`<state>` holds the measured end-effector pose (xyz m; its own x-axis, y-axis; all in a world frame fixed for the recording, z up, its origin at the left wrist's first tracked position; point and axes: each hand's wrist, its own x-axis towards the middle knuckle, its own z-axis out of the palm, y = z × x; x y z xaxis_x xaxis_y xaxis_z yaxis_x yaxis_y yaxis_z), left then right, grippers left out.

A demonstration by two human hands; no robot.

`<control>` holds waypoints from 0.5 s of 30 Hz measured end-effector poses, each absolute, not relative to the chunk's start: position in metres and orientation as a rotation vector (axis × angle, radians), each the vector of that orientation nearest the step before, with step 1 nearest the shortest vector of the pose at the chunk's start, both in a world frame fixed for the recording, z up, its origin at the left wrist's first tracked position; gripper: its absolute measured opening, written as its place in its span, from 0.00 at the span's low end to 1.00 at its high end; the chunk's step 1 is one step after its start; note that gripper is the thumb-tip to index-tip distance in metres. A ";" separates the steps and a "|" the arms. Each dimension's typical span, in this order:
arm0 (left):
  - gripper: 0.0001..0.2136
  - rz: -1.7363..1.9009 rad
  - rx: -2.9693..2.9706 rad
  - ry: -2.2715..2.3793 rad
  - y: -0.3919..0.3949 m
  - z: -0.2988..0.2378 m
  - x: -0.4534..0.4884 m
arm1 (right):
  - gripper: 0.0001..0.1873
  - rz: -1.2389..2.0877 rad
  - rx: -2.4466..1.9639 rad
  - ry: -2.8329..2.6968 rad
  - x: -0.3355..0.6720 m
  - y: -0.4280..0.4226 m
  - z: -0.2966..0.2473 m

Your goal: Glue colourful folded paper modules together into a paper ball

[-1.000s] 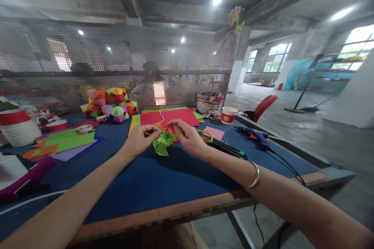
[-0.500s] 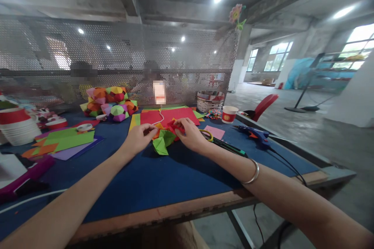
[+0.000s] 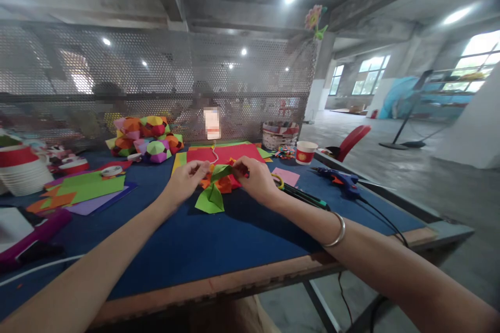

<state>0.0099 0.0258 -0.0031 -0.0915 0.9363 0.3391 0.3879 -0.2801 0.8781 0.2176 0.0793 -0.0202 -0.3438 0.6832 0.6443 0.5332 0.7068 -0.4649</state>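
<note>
A folded green paper piece with orange and red folded parts behind it sits over the blue table top. My left hand pinches the piece's upper left edge with closed fingers. From the right, my right hand grips its upper end, fingers closed, a silver bangle on that wrist. The green flap hangs down toward the table between both hands.
Red paper sheets lie just behind the hands. Yellow-handled scissors, pens and a blue glue gun lie to the right, a paper cup beyond. Coloured paper balls and green sheets are at the left. A perforated metal screen backs the table.
Both hands have lifted the green folded piece a little and pulled its top toward the right hand; the green flap now hangs lower and more spread than a second ago.
</note>
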 end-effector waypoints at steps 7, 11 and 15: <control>0.26 1.140 1.362 1.009 0.015 0.001 0.021 | 0.03 0.067 -0.802 -2.030 0.216 0.070 -0.024; 0.24 1.060 1.347 0.929 0.014 0.000 0.018 | 0.04 -0.011 -0.754 -2.058 0.217 0.068 -0.024; 0.29 1.053 1.437 1.055 0.013 0.001 0.017 | 0.04 0.051 -0.752 -2.126 0.216 0.068 -0.024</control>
